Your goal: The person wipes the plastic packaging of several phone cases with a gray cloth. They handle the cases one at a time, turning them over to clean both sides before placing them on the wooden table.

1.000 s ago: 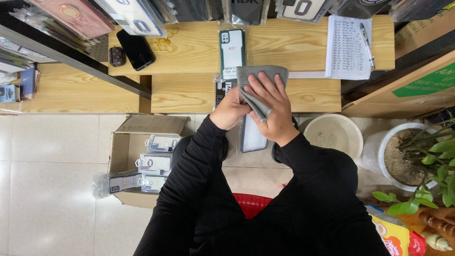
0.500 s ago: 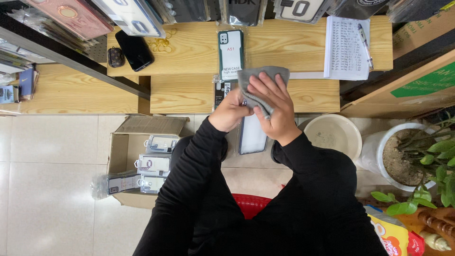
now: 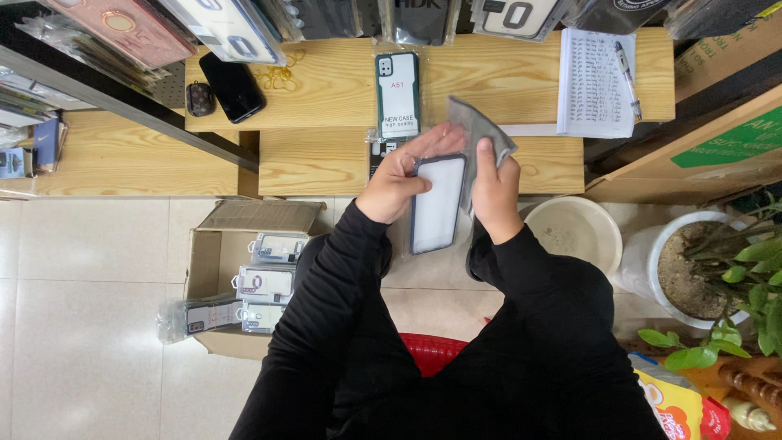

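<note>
My left hand (image 3: 399, 175) grips the top of a packaged phone case (image 3: 437, 208), a dark-rimmed case in a clear sleeve, held upright in front of me. My right hand (image 3: 494, 191) holds a grey cloth (image 3: 476, 130) against the case's right edge, the cloth sticking up above my fingers. Both arms are in black sleeves. Behind my hands, a green packaged phone case (image 3: 397, 94) lies on the wooden shelf (image 3: 326, 90).
A black phone (image 3: 233, 85), a small brown pouch (image 3: 198, 98) and rubber bands lie on the shelf. A notepad with pen (image 3: 595, 81) lies at right. An open cardboard box (image 3: 244, 269) of cases stands on the floor; a white bucket (image 3: 570, 232) and potted plant (image 3: 717, 269) at right.
My right hand and the cloth have come off the face of the case and shifted to its right edge, so the case's light face now shows.
</note>
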